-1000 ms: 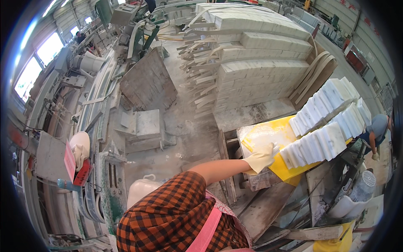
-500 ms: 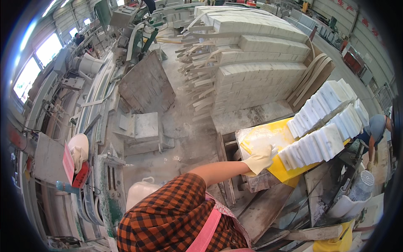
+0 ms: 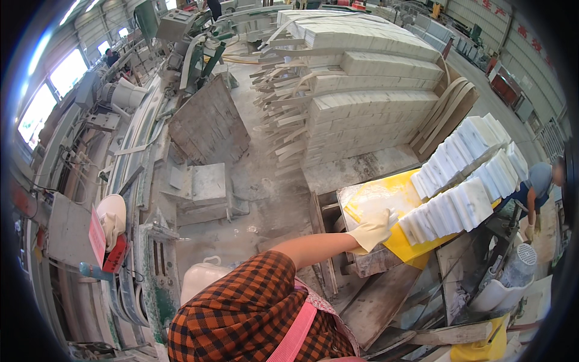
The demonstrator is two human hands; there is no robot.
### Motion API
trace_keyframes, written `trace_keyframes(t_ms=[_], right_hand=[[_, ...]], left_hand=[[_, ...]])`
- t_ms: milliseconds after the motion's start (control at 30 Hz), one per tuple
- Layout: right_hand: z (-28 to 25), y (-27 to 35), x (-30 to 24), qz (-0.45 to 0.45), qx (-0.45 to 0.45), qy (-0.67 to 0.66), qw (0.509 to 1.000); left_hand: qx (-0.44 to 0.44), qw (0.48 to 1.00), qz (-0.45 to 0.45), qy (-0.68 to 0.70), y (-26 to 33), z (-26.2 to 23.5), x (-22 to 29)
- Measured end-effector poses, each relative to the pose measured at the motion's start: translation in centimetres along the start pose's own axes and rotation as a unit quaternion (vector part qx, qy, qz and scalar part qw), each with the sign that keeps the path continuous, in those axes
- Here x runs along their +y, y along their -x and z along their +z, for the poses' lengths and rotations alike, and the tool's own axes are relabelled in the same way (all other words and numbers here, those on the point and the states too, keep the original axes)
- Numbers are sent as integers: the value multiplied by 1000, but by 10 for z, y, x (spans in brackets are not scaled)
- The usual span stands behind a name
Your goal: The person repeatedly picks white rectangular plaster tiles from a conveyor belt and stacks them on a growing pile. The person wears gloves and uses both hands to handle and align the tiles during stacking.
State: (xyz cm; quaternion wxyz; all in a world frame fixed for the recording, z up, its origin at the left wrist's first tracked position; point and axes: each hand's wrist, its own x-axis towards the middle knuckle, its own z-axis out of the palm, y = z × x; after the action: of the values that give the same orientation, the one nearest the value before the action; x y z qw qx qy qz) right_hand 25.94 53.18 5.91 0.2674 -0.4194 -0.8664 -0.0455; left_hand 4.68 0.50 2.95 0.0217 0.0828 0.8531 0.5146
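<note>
My left hand (image 3: 372, 230), in a cream glove, reaches out to the right over the near edge of a bench covered by a yellow sheet (image 3: 395, 188). Its fingers look stretched out, and nothing shows in them. Whether the palm rests on the sheet cannot be made out. Just beyond the fingertips stand white marble slabs (image 3: 446, 211) on edge, packed in a row. A second row of marble slabs (image 3: 461, 151) stands behind it, with a narrow gap between the two. My right hand is out of the picture.
A tall stack of pale stone pieces (image 3: 374, 117) stands beyond the bench. On the right another person (image 3: 537, 187) bends over beside a white bucket (image 3: 503, 295). A brown board (image 3: 208, 123) and stone blocks (image 3: 205, 184) lie left, near machinery rails. A hat (image 3: 113, 214) sits far left.
</note>
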Motion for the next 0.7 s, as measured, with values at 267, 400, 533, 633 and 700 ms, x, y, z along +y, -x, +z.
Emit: trace_keyframes(t_ms=[267,400,533,633,700], right_hand=[[-3,11,3,9,-12,6,1000],[-2,12,1,9,-16,5,1000],[0,8,-2,10,-18,-1,1000],[3,4,-3,4,-19,-1,1000],[4,2,-3,5,-19,-1,1000]], left_hand=[[-78,996,-38,10,0,-8,2],[-54,998,-34,20,-1,-3,-1],[-26,997,-64,17,-9,4,-4],[-16,998,-62,-2,-13,10,-9],[-12,999,-52,-5,-14,13,-14]])
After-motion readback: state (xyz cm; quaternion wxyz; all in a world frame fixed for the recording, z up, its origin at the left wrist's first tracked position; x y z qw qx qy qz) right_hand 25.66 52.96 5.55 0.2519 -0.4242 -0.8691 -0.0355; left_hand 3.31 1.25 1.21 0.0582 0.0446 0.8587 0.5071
